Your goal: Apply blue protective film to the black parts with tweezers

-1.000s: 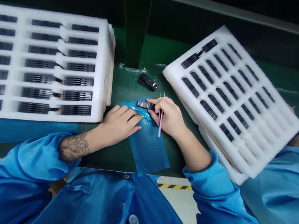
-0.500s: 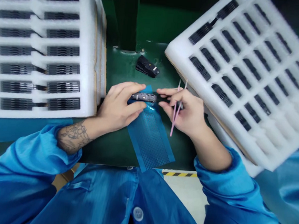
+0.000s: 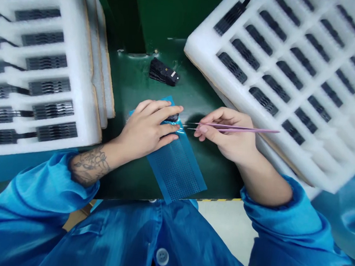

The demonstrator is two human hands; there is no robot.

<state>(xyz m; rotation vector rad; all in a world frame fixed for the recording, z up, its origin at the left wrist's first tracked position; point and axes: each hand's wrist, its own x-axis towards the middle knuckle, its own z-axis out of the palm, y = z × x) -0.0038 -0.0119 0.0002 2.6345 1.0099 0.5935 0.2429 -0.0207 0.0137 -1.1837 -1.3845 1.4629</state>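
My left hand (image 3: 151,127) lies over the upper part of a blue sheet (image 3: 180,172) covered with rows of tiny dots. Its fingers are around a small black electronic part (image 3: 173,117), whose right end shows between them; the rest is covered. Pink tweezers (image 3: 245,129) are pinched in my right hand (image 3: 229,133), lying almost level, with both thin tips pointing left towards the part. The tips are slightly apart, and anything between them is too small to make out. Beyond the sheet sits a small pile of black parts (image 3: 164,72).
To the left stands a stack of white foam trays (image 3: 89,122) with black parts in the slots. Another foam tray (image 3: 202,53), set at an angle on the right, holds rows of similar parts. The green table (image 3: 118,181) ends close to my body.
My right hand has turned the tweezers from upright to level, tips towards the left hand. My left hand now covers more of the black part. The view has shifted slightly.
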